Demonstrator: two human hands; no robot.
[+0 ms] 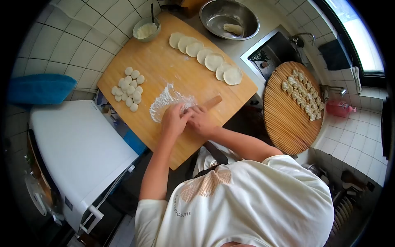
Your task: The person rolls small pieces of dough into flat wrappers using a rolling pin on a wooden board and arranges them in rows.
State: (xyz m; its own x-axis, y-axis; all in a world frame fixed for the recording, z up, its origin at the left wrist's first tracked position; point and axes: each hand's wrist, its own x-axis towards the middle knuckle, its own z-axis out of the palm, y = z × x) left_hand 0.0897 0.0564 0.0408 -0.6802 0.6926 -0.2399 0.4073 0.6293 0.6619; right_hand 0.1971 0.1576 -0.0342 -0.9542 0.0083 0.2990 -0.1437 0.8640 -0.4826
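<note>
On the floured wooden board (160, 61), my left hand (175, 120) has its fingers drawn together; what lies under them is hidden. Close beside it, my right hand (200, 120) is closed over a wooden rolling pin (213, 102), whose one end sticks out to the upper right. White flour (166, 100) is spread just beyond both hands. Small round dough pieces (129, 89) are grouped on the left of the board. A row of flat, overlapping dough discs (214, 61) runs along the far right side.
A bowl of white filling or flour (147, 29) with a spoon stands at the board's far corner. Behind is a metal basin (229, 18) holding a pale lump. To the right are a sink (279, 49) and a round slatted tray (288, 127) with shaped dumplings.
</note>
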